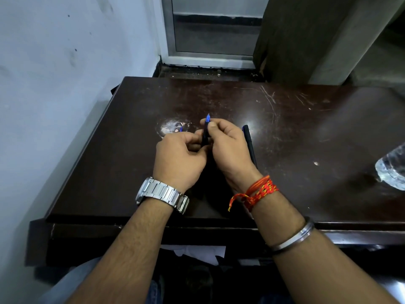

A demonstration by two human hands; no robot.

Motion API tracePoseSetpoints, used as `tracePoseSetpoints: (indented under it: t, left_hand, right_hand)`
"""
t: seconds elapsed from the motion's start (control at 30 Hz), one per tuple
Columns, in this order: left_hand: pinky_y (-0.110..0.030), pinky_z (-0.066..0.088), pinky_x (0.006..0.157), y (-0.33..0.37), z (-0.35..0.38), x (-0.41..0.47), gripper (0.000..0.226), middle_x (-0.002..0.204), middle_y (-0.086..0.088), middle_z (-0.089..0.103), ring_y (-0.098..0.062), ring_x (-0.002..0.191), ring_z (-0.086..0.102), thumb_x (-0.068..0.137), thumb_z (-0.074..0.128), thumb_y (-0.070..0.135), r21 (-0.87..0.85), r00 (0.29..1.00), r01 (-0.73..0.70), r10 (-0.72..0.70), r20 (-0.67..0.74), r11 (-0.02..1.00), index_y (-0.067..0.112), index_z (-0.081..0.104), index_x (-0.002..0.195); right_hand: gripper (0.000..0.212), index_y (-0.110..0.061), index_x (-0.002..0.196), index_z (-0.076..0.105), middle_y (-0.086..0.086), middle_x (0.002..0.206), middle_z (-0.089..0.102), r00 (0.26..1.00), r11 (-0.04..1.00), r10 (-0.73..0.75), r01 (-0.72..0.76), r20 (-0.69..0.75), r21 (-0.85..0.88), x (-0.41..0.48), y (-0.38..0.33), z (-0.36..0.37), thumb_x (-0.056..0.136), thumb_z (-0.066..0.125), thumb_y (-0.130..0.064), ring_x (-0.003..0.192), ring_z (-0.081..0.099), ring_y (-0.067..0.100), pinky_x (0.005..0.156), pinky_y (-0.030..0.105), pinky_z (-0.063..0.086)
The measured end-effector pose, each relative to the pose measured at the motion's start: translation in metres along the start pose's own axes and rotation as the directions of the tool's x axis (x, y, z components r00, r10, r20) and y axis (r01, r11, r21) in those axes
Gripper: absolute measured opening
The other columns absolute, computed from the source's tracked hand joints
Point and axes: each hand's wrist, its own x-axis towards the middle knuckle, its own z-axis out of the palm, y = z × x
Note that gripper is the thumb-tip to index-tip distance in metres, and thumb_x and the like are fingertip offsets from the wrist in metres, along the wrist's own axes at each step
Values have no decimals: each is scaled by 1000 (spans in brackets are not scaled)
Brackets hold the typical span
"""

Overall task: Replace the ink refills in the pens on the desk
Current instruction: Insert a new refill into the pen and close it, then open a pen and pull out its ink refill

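i can see only part of the dark pen (pixel 205 134) in the middle of the frame. its blue point sticks up past the fingers, and the rest is hidden inside both fists. the right hand (pixel 230 150) pinches it near the top with thumb and fingers curled round it. the left hand (pixel 179 156) is curled too, and its fingertips meet the lower part of the pen. a small blue tip (pixel 181 129) pokes out just above the left hand. i cannot tell what it is or whether that hand holds it.

a second pen (pixel 248 139) lies on the desk (pixel 109 172) just right of the right hand, which covers its near end. at the right edge of the frame a clear, shiny thing (pixel 392 167) is cut off, too little of it shows to name.

a white scuffed patch (pixel 171 127) marks the desk above the left hand. there is a metal watch (pixel 162 194) on the left wrist. the right wrist has red thread (pixel 258 191), with a metal bangle (pixel 293 238) lower on that arm. white paper (pixel 197 252) peeks out under the desk's near edge.
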Motion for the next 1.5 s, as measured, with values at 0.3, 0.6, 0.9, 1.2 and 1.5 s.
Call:
tracePoseSetpoints:
  t: [0.3, 0.6, 0.9, 1.2, 1.5]
  left_hand:
    - [-14, 52, 60, 0, 0, 1, 11, 64, 12, 70, 5, 52, 61, 71, 77, 19, 4, 1000, 11, -11, -2, 1000, 24, 76, 81]
    - [-8, 49, 56, 0, 0, -1, 11, 62, 15, 68, 7, 52, 61, 71, 77, 17, 6, 1000, -7, 7, 30, 1000, 24, 76, 80]
    - [-4, 45, 55, -1, 2, -2, 12, 59, 16, 67, 8, 50, 59, 72, 76, 17, 31, 995, -29, 26, 91, 999, 28, 74, 76]
    - [-3, 45, 61, -4, 2, -1, 26, 65, 17, 69, 4, 61, 64, 71, 69, 19, 33, 984, -54, 48, 173, 998, 38, 75, 88]
    - [-43, 60, 75, -22, -14, 17, 19, 70, 5, 70, -24, 68, 73, 60, 67, 28, -110, 961, 273, -276, -14, 956, 26, 72, 79]
  right_hand:
    - [22, -30, 96, 61, 2, 87, 68, 999, 999, 7, -5, -34, 50, -1, -5, -2, 77, 55, -22, 81, 64, 19, 79, 42, 56]
    - [16, -29, 99, 57, 2, 84, 74, 999, 994, 34, -30, -34, 109, -2, -8, -5, 85, 56, -20, 74, 67, 13, 65, 30, 53]
    - [13, -23, 102, 56, -5, 75, 74, 983, 999, -20, 27, -182, 31, 2, -10, -9, 96, 56, -12, 58, 57, -2, 66, 28, 45]
    - [16, -19, 98, 56, -3, 76, 73, 963, 987, -60, 97, -263, 131, -2, -26, -13, 93, 63, -6, 60, 61, 0, 64, 21, 48]
    - [16, -19, 99, 74, -11, 74, 65, 967, 826, -188, 62, -170, -561, 2, -17, -35, 84, 69, -18, 72, 62, 5, 70, 11, 46]
